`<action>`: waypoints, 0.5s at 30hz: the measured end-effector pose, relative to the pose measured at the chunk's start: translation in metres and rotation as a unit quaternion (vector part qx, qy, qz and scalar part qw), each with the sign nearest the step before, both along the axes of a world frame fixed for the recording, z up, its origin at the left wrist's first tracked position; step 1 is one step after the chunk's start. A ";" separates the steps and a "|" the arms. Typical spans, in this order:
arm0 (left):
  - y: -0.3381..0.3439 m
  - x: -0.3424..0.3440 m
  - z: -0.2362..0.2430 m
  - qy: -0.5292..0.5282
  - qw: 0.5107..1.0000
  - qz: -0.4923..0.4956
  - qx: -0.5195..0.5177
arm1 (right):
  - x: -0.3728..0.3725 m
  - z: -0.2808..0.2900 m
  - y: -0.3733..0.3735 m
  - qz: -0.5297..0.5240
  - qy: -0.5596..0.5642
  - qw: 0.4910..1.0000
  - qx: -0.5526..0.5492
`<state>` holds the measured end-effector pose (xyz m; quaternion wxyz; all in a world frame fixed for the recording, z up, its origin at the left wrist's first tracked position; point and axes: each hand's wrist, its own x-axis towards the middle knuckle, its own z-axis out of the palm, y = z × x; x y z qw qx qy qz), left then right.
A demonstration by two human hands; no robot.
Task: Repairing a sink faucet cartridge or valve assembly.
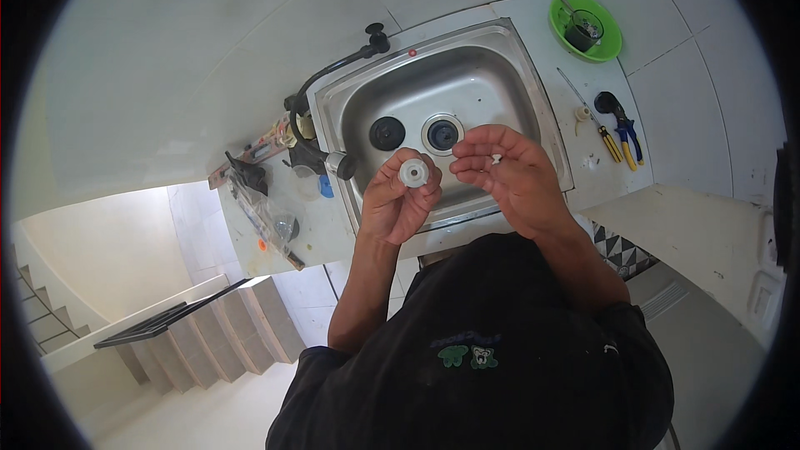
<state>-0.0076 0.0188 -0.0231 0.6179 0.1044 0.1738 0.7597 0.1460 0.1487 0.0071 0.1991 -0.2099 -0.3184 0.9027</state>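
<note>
My left hand [392, 210] grips a round white plastic fitting [414, 172] with a hole in its middle, its face turned up. To its right, my right hand [523, 187] has its fingers curled together around a small white plastic piece [497, 159]. The two hands are apart, both over the near part of the steel sink [487, 75]. Just beyond them lies the drain [442, 134], with a dark centre inside a metal ring. A round black disc [387, 133] rests on the basin floor left of the drain.
A black flexible faucet [312, 83] arches along the sink's left side, its spout [340, 166] near my left hand. On the right counter are a screwdriver [608, 140], pliers [627, 137], a cream fitting [582, 115] and a green bowl [612, 42]. Plastic bags [262, 208] lie at left.
</note>
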 end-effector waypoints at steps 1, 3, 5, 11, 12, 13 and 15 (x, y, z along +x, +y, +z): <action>0.000 -0.001 0.001 -0.001 1.000 0.002 0.001 | 0.001 -0.001 0.001 -0.004 -0.002 1.000 0.011; 0.001 -0.001 0.003 0.024 1.000 -0.005 0.008 | 0.004 0.003 0.002 -0.001 -0.010 1.000 0.015; 0.001 -0.002 0.005 0.030 0.999 -0.008 0.007 | 0.006 0.006 0.002 0.001 -0.018 1.000 0.020; 0.002 -0.002 0.003 0.048 0.998 -0.027 0.032 | 0.011 0.015 0.002 0.008 -0.097 0.975 0.199; 0.002 -0.003 0.003 0.049 0.998 -0.030 0.038 | 0.012 0.021 0.004 0.046 -0.152 0.952 0.260; 0.002 -0.003 0.002 0.048 0.998 -0.030 0.038 | 0.012 0.024 0.006 0.083 -0.207 0.921 0.318; 0.001 -0.003 0.001 0.038 0.997 -0.037 0.050 | 0.011 0.019 0.006 0.061 -0.192 0.918 0.340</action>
